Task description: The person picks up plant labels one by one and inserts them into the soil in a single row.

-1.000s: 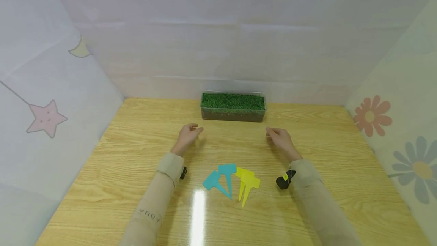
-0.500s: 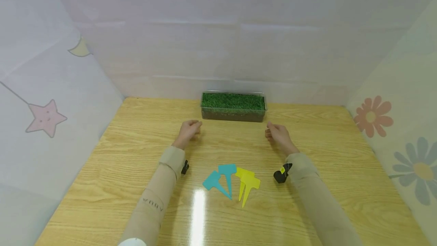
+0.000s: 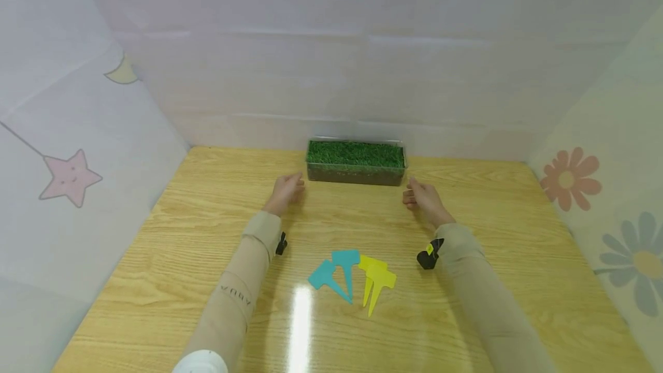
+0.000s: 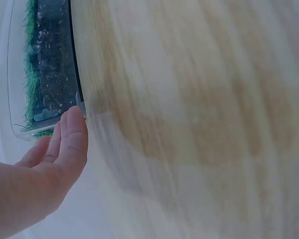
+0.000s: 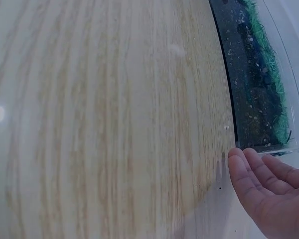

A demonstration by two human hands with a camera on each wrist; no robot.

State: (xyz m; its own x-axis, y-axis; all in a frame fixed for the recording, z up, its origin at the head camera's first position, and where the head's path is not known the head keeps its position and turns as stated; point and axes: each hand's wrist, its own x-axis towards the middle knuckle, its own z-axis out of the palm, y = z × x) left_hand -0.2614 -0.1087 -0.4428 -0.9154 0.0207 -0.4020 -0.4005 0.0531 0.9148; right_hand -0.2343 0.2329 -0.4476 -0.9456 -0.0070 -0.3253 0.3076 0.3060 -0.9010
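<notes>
A clear plastic box (image 3: 356,174) with dark soil and green artificial grass on top stands at the back of the table, against the wall. My left hand (image 3: 286,190) is just in front of its left end, its fingertips right at the box's lower corner in the left wrist view. Near the opposite end is my right hand (image 3: 423,199), whose loosely bent fingers come close to the corner in the right wrist view. Both hands hold nothing. Closer to me, two blue T-shaped plant labels (image 3: 345,258) lie beside two yellow plant labels (image 3: 382,276), each pair partly overlapping or touching.
The wooden table (image 3: 207,200) is bounded by a pale cloth wall (image 3: 336,85) behind and printed cloth walls on both sides. A bright light reflection (image 3: 300,327) shows on the tabletop near me. Each wrist carries a small black camera (image 3: 429,255).
Both hands have moved forward, closer to the two ends of the grass box. The box and the labels have stayed in place on the table.
</notes>
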